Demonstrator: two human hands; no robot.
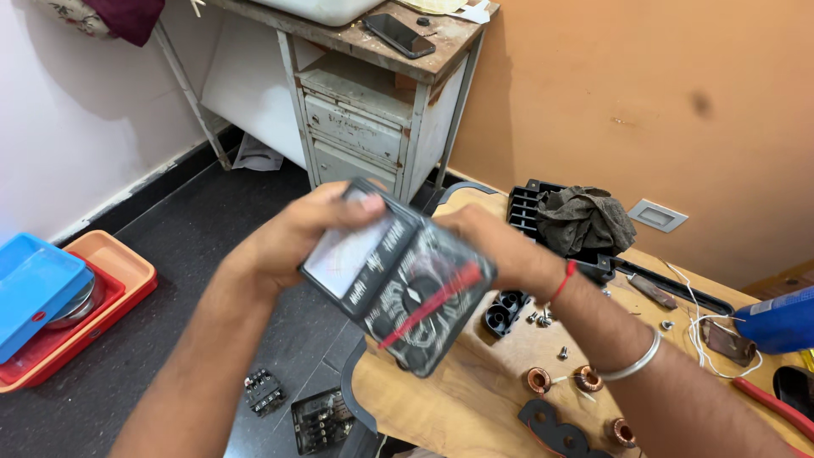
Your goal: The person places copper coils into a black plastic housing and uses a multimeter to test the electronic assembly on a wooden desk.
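Holding: I see both hands gripping a black analog multimeter (pixel 398 284), above the wooden table's (pixel 441 407) left edge.
Left hand (pixel 292 237): fingers clasp the meter's upper-left end.
Right hand (pixel 500 250): grasps its right side.
Nearby: copper coils (pixel 585 377), screws (pixel 543 319) on the table.

a: the meter (pixel 398 284) looked like matt black plastic, its window glossy.
b: the table (pixel 441 399) was smooth pale wood; the coils (pixel 539 380) shiny copper wire, the rag (pixel 585 220) rough cloth, the bangle (pixel 634 363) probably polished metal.
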